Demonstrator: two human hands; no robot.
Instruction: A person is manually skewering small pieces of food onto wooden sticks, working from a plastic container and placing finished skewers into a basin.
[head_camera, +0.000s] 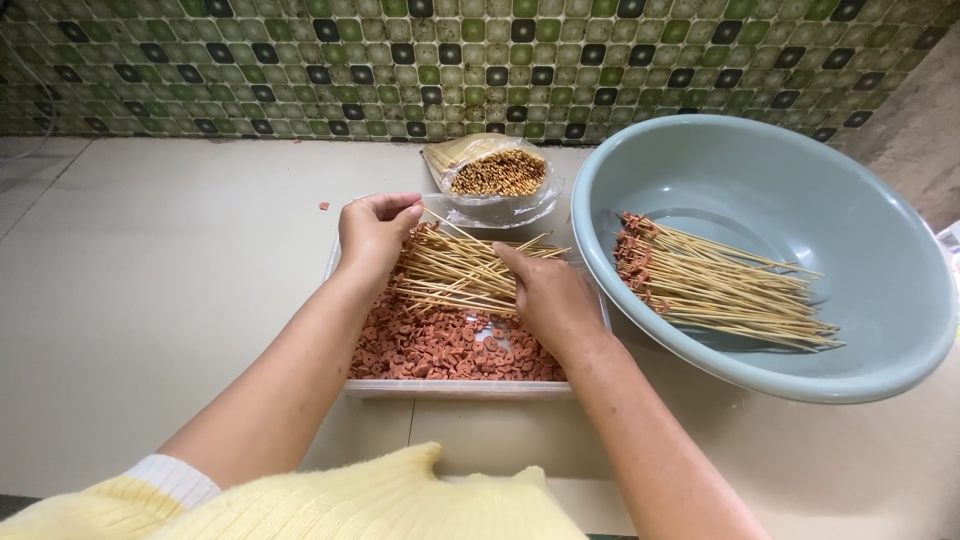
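Note:
A clear shallow tray (455, 390) sits before me, filled with small reddish-brown ring-shaped pieces (440, 350). A loose pile of bamboo skewers (465, 272) lies across the tray's far half. My left hand (372, 235) is over the tray's far left corner, fingers pinched on the end of one skewer. My right hand (548, 300) rests palm-down on the skewer pile, its fingers partly hidden among the sticks.
A large grey-blue basin (880, 340) at the right holds several skewers (720, 285) threaded with the reddish pieces. Behind the tray lies an open plastic bag of skewers (497, 175). A green patterned tiled wall (480, 60) runs along the back of the beige counter (170, 280).

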